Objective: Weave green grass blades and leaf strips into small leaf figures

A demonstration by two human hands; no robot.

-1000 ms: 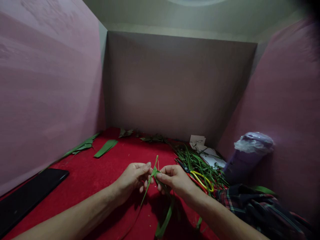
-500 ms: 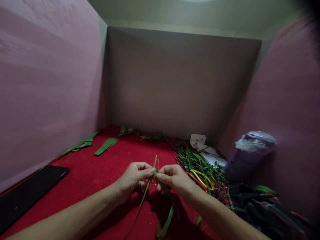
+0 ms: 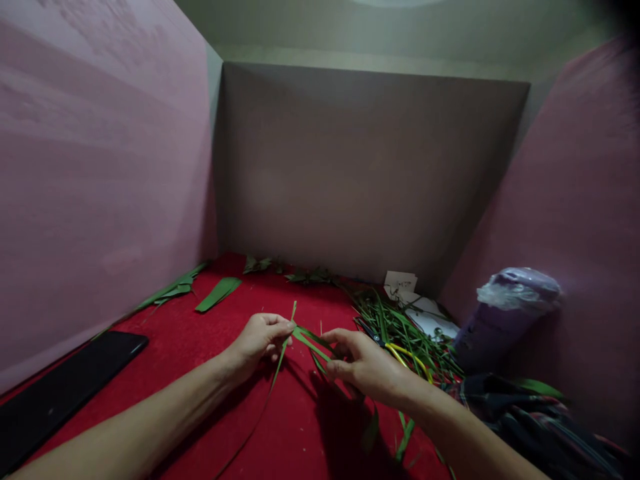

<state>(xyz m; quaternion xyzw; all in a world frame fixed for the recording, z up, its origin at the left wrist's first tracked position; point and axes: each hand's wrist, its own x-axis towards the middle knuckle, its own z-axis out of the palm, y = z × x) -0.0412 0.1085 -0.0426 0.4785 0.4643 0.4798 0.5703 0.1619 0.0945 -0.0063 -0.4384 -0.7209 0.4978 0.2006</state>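
Note:
Between my hands, over the red cloth (image 3: 240, 433), stretch green leaf strips (image 3: 313, 347) that cross near my left fingertips. My left hand (image 3: 263, 339) pinches the crossing point with thumb and forefinger. One thin strip end sticks up above the pinch, and a long narrow one trails down toward the front. My right hand (image 3: 360, 363) has its thumb and fingers around the other side of the strips, a short way to the right. Part of the strips is hidden behind that hand, and loose ends hang below it.
Yellow-handled scissors (image 3: 407, 357) lie on a pile of cut green strips (image 3: 387, 320) at right. Beyond are white papers (image 3: 430, 317) and a purple plastic-wrapped bundle (image 3: 500, 320). Plaid fabric (image 3: 530, 413) lies front right. A black phone-like slab (image 3: 65, 393) and a leaf piece (image 3: 219, 294) are left.
My hands have moved apart. The left shifted slightly leftward with the pinched crossing, while the right drew away to the right, spreading the leaf strips between them. The view shifted slightly.

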